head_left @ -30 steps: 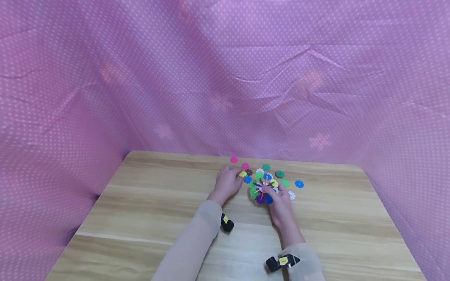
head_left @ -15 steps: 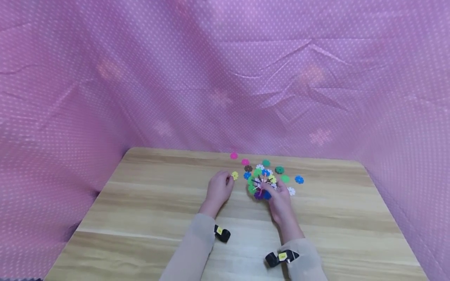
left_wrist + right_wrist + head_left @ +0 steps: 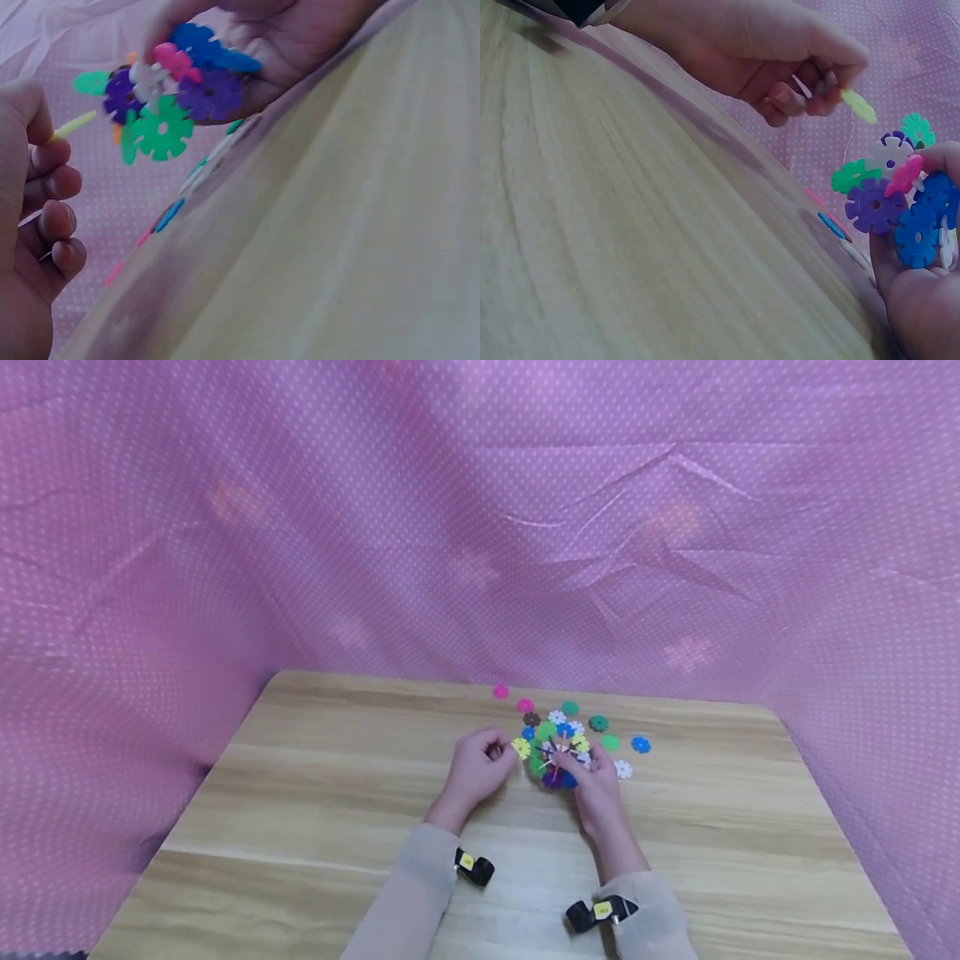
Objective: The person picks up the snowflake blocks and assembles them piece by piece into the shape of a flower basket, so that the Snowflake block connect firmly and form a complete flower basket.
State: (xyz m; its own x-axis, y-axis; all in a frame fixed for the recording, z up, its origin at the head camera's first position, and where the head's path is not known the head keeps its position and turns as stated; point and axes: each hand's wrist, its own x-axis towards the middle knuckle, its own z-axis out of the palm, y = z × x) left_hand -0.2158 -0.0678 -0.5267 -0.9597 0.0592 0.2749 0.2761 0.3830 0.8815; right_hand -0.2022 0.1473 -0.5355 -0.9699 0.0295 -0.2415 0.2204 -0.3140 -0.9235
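Between thumb and forefinger my left hand (image 3: 477,768) pinches a yellow notched flower disc (image 3: 521,748) by its edge. The disc shows edge-on in the left wrist view, a short gap away from a cluster of joined flower discs (image 3: 875,204). My right hand (image 3: 597,793) grips that cluster, its thumb across the near side. Purple, green, white, pink and blue discs make up the cluster, slotted together at various angles. Its far side is partly hidden by the right hand's fingers.
Loose flower discs lie on the wooden table (image 3: 337,793) beyond the hands: two pink ones, a brown disc (image 3: 531,719), a dark green disc (image 3: 597,723), a blue disc (image 3: 641,745) and a white disc (image 3: 623,769) among them. A pink dotted cloth (image 3: 480,527) hangs behind.
My left hand has picked up the yellow disc from beside the brown one, drawn it back left, then brought it right towards the cluster. The right hand has stayed nearly still.
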